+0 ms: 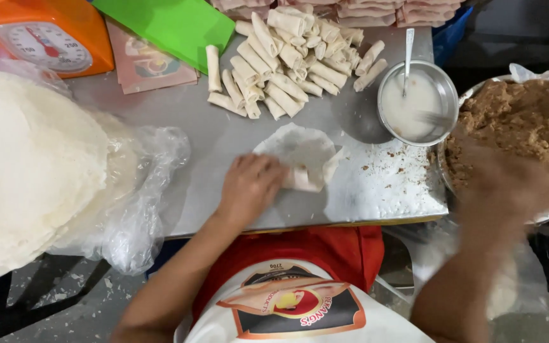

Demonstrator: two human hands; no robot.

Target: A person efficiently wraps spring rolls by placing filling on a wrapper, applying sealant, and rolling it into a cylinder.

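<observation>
Now we press our left hand (249, 187) flat on the near edge of a thin round wrapper (303, 155) that lies on the grey table (223, 127), just in front of our body. The fingers (268, 166) lie close together and push down on the sheet, we think so that it does not slide or curl; one corner of the wrapper is already folded over near the fingertips. Our right hand (500, 184) is over the near rim of the big bowl of brown filling (528, 121), which stands at the right edge of the table, close enough to reach without leaving the wrapper. This hand is blurred, so we cannot tell if its fingers are spread or closed, or if they hold any filling. Between the wrapper and the filling stands a small metal bowl (417, 101) with white paste and a spoon in it. Behind the wrapper lies a heap of finished rolls (287, 60), kept away from the working place. At the left, a stack of fresh wrappers (33, 165) rests on clear plastic, beside an orange scale (49, 32).
</observation>
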